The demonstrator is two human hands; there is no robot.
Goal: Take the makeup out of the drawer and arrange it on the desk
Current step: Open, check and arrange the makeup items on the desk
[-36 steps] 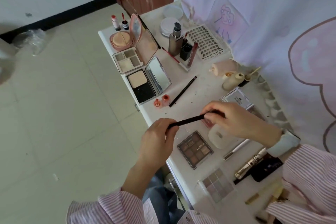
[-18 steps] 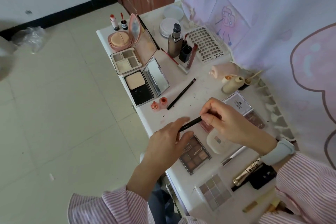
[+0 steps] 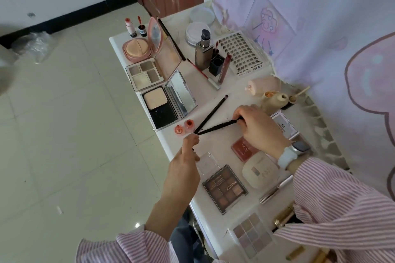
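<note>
At the far left corner of the white desk [image 3: 119, 49] stand two small lip-tint bottles [image 3: 136, 29], and just nearer along the left edge sit a round pink cushion compact [image 3: 139, 49] with its lid up, a four-pan palette [image 3: 144, 73] and an open black powder compact [image 3: 167, 104] whose mirror leans toward the desk's middle. Two little orange caps [image 3: 184, 126] lie beside that compact's near corner. Off the left edge, the left hand [image 3: 183, 168] has its fingers curled, pinching a small dark piece at the fingertips (too small to tell what it is), right at the spot where two pencils meet. One black pencil [image 3: 213, 112] lies flat on the desk, running from that spot toward the far right. The other, a black eyeliner pencil [image 3: 220, 126], is gripped at its right end by the right hand [image 3: 258, 130], fingers closed round it, over the desk's middle; the wrist wears a pale watch [image 3: 292, 153]. Below the hands rest a brown eyeshadow palette [image 3: 225, 188], a red blush compact [image 3: 243, 147] and a cream oval case [image 3: 259, 170]. Farther back stand a pump bottle [image 3: 203, 51] and a tray of false lashes [image 3: 241, 53] by the far edge. At the right edge lie a beige tube [image 3: 264, 85] and a small beige bottle [image 3: 277, 100]; near the front edge sits a pastel palette [image 3: 252, 235].
</note>
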